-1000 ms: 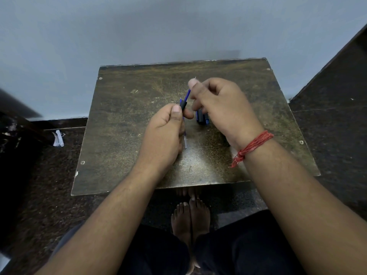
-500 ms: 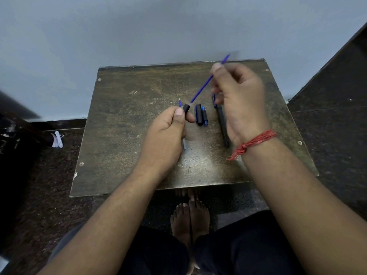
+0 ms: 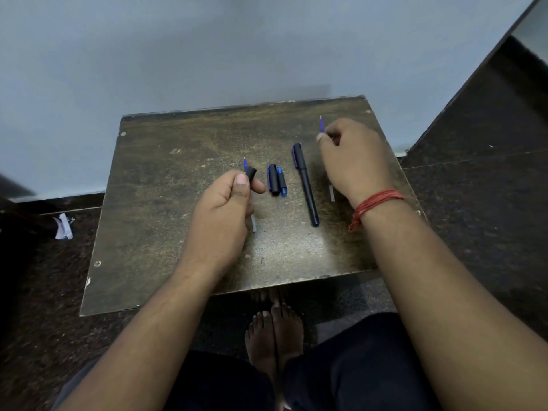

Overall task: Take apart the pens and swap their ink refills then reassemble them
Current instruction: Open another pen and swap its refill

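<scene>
A worn table [image 3: 184, 232] carries the work. The whole pen [image 3: 305, 185] lies centre-right, two caps [image 3: 277, 180] beside it. The left hand [image 3: 225, 212] is closed round a black barrel [image 3: 251, 172] and a refill [image 3: 245, 164]. The right hand [image 3: 353, 161] pinches the drawn refill [image 3: 321, 124] at the right edge. Judgement: disassembly stage; next, lay this refill down and open the whole pen.

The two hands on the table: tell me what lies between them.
In the head view, between the left hand and right hand lie a capped black pen and, nearer the left hand, two short black-and-blue pen pieces, side by side on the table.
</scene>
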`<state>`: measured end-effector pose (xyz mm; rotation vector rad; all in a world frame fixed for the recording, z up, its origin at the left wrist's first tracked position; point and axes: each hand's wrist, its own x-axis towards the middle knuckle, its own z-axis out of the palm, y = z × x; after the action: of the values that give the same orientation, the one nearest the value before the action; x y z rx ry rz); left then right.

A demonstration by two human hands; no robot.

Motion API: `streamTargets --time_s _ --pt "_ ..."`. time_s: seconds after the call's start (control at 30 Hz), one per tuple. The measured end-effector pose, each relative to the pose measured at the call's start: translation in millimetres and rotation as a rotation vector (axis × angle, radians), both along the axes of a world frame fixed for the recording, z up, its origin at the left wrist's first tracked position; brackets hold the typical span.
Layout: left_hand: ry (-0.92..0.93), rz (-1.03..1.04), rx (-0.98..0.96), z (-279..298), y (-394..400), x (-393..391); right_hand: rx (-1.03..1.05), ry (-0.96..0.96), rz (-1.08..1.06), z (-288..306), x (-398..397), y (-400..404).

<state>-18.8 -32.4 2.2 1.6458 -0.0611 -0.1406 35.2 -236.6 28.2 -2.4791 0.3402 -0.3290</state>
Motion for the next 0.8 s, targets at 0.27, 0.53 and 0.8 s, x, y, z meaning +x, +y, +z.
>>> streamTargets --time_s 0.27,0.53,0.8 --pt "0.007 0.002 0.024 -0.7 0.1 0.2 -0.288 0.133 0.031 -1.9 0.8 4.6" --pt "0.005 0.019 0.009 1.9 -0.8 -0.1 -0.221 0.118 0.017 -1.9 -0.5 5.2" --pt "0.028 0.238 -0.007 6.9 7.2 6.0 -0.157 -0.017 0.224 9.7 -12.7 42.1"
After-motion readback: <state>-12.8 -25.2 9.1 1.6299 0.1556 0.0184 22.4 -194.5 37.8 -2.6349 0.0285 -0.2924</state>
